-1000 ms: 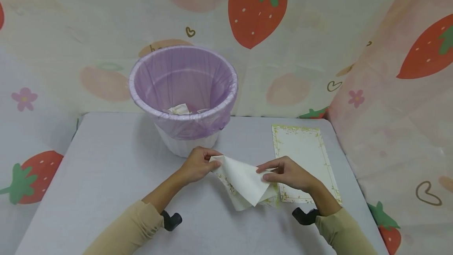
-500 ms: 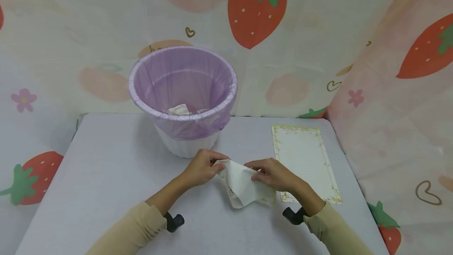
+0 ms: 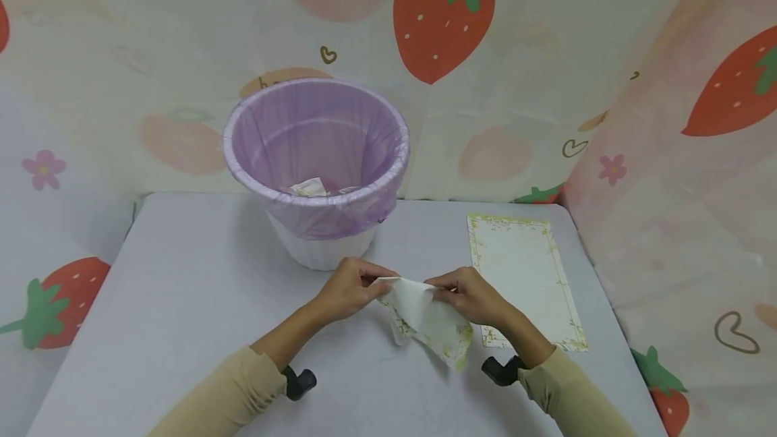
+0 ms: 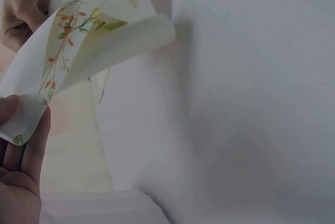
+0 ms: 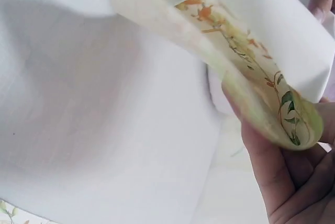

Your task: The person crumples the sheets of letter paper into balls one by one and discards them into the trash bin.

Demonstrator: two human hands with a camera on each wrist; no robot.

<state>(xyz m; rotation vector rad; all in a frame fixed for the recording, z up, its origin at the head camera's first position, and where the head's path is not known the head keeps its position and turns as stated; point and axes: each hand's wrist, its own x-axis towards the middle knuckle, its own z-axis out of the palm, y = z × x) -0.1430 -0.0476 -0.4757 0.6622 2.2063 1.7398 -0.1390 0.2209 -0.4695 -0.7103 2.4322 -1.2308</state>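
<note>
Both hands hold one bent sheet of paper (image 3: 440, 326), white with a printed border of leaves and vines, over the near middle of the table. At its upper left edge my left hand (image 3: 351, 292) pinches it between thumb and fingers. My right hand (image 3: 470, 299) pinches its upper right part. In the left wrist view a corner of the paper (image 4: 86, 41) lies between thumb and fingers, and its far side curls over. The right wrist view shows the leaf-bordered edge of the paper (image 5: 277, 98) rolled against the fingers.
A white bin (image 3: 315, 251) with a purple liner bag (image 3: 315, 214) stands behind the left hand. White paper scraps (image 3: 309, 187) lie inside. Another bordered sheet (image 3: 525, 275) lies flat to the right on the white table (image 3: 182, 288). Strawberry-print cloth (image 3: 443, 32) hangs behind.
The hands have come closer together, the right one moving left. The paper has bunched and folded between them, and its lower right corner now hangs down with the border showing.
</note>
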